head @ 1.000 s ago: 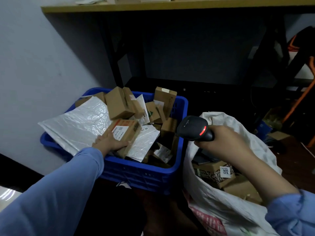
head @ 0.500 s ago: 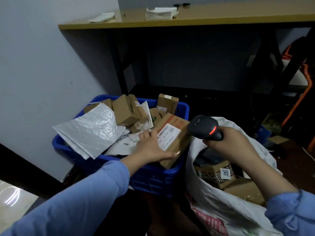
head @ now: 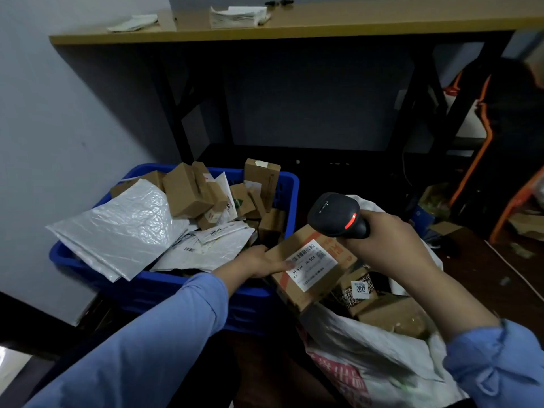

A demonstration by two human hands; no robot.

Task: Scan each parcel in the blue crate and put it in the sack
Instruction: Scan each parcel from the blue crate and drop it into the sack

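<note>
Scan time over the sack (head: 368, 343)!
Left hand (head: 259, 262) grips the parcel (head: 290, 251); right hand (head: 391, 240) clasps the scanner (head: 332, 213); angle label (head: 312, 265) flat to the beam.

A pale wall (head: 59, 113) stands on the left. A wooden table (head: 323, 25) on black legs (head: 173, 98) carries papers (head: 238, 16). An orange frame (head: 471, 178) stands on the right, over a dark floor (head: 500, 275).

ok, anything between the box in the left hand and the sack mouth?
Nothing visible. The left hand holds the box at the left rim of the open sack. The scanner in the right hand hangs above the box, not under it. Boxes already in the sack lie lower, to the right.
</note>
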